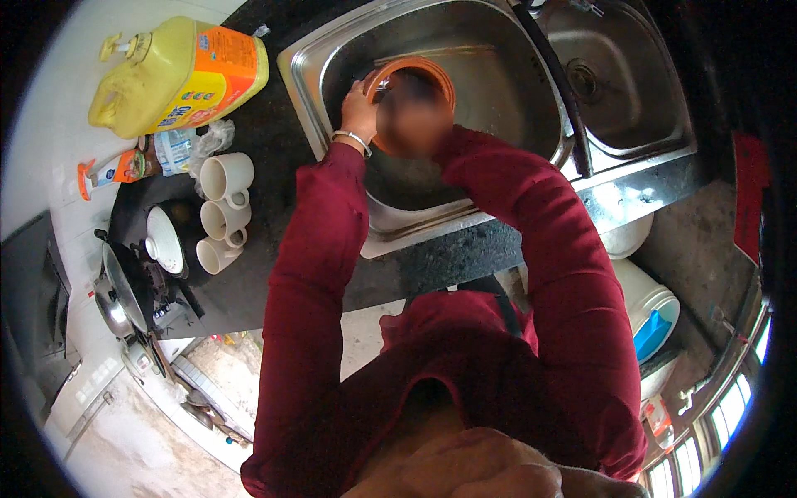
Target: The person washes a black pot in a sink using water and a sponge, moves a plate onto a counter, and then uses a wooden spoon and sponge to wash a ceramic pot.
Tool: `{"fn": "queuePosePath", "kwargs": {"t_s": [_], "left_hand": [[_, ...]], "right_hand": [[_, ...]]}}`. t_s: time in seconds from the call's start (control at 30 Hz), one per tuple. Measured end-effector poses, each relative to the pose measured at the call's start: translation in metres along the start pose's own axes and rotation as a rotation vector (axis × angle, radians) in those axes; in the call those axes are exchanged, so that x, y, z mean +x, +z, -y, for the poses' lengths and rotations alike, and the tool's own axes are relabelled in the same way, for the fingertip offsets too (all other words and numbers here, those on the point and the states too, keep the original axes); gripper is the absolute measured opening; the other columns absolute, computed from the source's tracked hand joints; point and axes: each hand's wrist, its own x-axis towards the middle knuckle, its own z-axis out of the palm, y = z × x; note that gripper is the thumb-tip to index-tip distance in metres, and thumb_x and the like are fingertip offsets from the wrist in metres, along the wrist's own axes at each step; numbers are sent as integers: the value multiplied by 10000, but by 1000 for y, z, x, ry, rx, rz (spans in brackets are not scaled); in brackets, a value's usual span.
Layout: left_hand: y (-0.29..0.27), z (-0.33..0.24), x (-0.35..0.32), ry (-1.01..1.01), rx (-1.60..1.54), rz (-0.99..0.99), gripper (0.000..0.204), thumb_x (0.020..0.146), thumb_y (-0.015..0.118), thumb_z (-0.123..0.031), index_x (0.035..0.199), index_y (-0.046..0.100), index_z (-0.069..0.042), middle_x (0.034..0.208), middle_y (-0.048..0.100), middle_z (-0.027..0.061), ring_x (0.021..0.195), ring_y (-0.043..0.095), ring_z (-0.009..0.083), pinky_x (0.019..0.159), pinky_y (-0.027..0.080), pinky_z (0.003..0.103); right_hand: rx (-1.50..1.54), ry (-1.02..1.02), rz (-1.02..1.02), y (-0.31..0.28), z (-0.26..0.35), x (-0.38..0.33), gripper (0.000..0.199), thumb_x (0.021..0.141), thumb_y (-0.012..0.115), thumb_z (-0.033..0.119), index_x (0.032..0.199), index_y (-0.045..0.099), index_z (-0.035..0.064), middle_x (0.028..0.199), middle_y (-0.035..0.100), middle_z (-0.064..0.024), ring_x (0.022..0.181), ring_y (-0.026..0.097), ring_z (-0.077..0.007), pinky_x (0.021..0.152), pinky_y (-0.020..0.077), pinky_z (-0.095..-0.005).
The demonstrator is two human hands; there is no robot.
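Observation:
An orange-brown round bowl (443,79) is held inside the large steel sink basin (508,93). My left hand (359,112), with a bangle at the wrist, grips the bowl's left rim, its fingers closed over the edge. Over the bowl's opening is my right hand (422,126), smeared in the picture. Its fingers cannot be made out, nor whether they hold anything. Most of the bowl's inside is hidden by the blur.
A black tube (558,79) runs between the large basin and a smaller basin (627,100). Left on the dark counter stand a yellow pump jug (158,79), several white mugs (224,220), a spray bottle (116,170) and a white lid (168,239). A white bucket (643,290) is below right.

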Motion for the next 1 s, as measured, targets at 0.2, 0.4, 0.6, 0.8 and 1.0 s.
{"fn": "queuePosePath", "kwargs": {"t_s": [0.2,0.4,0.6,0.8,1.0], "left_hand": [[9,12,3,-16,17,-68,464,678,502,95,1121,560,-29,938,639,119,877,606,239,791,446,312],[10,23,2,6,-16,-88,455,680,503,110,1117,550,-5,966,630,108,876,594,203,778,443,290],[16,35,8,21,38,-68,445,681,510,114,1108,558,0,950,635,102,881,598,205,782,448,296],[15,1,1,-149,-384,-1,439,680,501,89,1106,558,-1,954,628,127,893,597,236,796,444,305],[14,0,-7,-72,-106,-84,451,680,496,101,1116,545,-1,966,624,129,891,593,234,795,443,307]], "right_hand": [[580,79,458,-54,-9,17,310,689,540,186,830,641,-71,771,620,-262,734,635,-332,655,478,-419],[533,-83,-72,18,-18,15,244,668,575,152,800,639,-44,821,621,-251,781,624,-363,675,499,-420],[-154,-86,211,-39,-10,9,134,762,545,90,814,668,78,906,642,-133,831,631,-293,673,524,-388],[-334,-600,28,-43,-27,17,164,752,566,144,888,656,136,952,612,-102,866,598,-287,692,510,-352],[-54,-228,-123,-17,-44,24,487,762,574,201,1231,480,113,1057,584,-112,916,567,-339,689,502,-402]]}}
